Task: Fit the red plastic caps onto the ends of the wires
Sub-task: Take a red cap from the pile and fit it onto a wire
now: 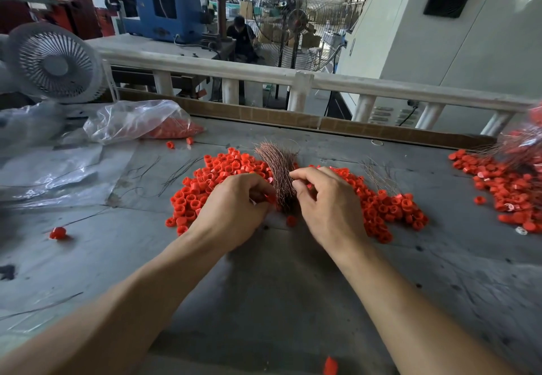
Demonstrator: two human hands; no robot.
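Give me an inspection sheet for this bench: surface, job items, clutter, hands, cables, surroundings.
Surface: grey worn worktable, scuffed and stained.
Job's things: loose heap of red plastic caps around both hands; upright bundle of thin copper-coloured wires between them; second pile of red caps at right.
Clutter: clear plastic bag of red caps at far left; stray black wire strands; single red caps scattered.
Hands: left hand curled against the bundle, contents hidden; right hand pinches wires at the bundle.
Cables: nothing seen on the table.
Surroundings: white desk fan, white railing, blue machine, seated person.
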